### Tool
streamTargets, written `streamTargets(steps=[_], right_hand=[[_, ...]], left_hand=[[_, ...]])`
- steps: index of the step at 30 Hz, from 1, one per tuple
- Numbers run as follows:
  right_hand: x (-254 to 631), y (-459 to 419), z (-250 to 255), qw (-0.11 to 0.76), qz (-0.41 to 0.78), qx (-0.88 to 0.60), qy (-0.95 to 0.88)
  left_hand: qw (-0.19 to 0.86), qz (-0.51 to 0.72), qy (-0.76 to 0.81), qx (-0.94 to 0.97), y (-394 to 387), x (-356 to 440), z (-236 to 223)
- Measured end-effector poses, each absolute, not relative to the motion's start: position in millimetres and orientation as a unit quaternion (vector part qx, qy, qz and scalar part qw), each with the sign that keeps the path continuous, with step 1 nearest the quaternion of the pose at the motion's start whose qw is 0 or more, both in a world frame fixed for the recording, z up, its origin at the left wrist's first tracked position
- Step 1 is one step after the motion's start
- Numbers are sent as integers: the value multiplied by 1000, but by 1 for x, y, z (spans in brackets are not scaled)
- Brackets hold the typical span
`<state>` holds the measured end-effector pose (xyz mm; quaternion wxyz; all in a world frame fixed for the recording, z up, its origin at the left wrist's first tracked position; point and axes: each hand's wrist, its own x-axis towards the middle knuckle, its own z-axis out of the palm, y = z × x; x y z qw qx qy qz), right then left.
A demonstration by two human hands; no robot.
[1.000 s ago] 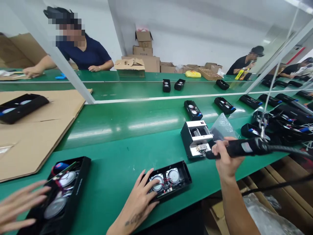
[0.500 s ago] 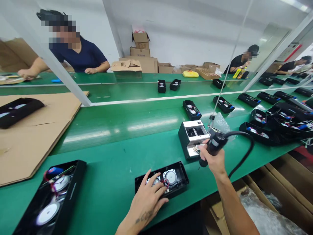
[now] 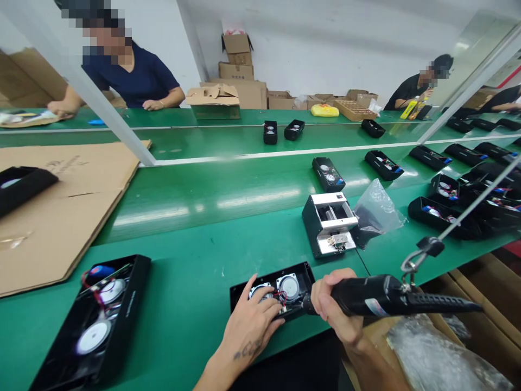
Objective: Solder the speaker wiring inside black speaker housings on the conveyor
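My left hand (image 3: 250,321) lies with fingers spread on an open black speaker case (image 3: 297,277) with two round drivers and red wires, at the near edge of the green belt. My right hand (image 3: 336,309) grips a black electric screwdriver (image 3: 378,296), held level with its tip at the case's right end. The tool hangs by a hook from a cable (image 3: 468,212). Behind the case stands a small black-and-white screw feeder (image 3: 329,222).
A second open speaker case (image 3: 95,320) lies at the near left. Cardboard sheet (image 3: 61,206) covers the left. A clear plastic bag (image 3: 376,209) sits beside the feeder. Several black cases (image 3: 448,212) crowd the right. Other people work across the belt (image 3: 134,76) and at the far right (image 3: 415,87).
My right hand brought the screwdriver from the screw feeder down to the speaker case's right end, turning it level. Another person's hand at the near left has left view.
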<state>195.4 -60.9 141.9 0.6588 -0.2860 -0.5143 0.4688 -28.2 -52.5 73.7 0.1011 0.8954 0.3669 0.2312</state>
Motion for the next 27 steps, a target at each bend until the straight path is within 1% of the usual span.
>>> streamTargets(steps=[7, 13, 19, 23, 27], right_hand=[[192, -58, 138, 648, 453, -318, -523], [190, -63, 147, 673, 465, -285, -500], [192, -75, 158, 692, 488, -258, -465], [193, -78, 159, 694, 479, -257, -472], [191, -79, 160, 686, 474, -264, -484]], left_hand=[[110, 228, 373, 892, -54, -27, 73], [131, 289, 371, 872, -56, -28, 84], [143, 297, 351, 876, -58, -21, 100], [147, 326, 353, 865, -59, -13, 101], [128, 353, 359, 854, -64, -6, 98]])
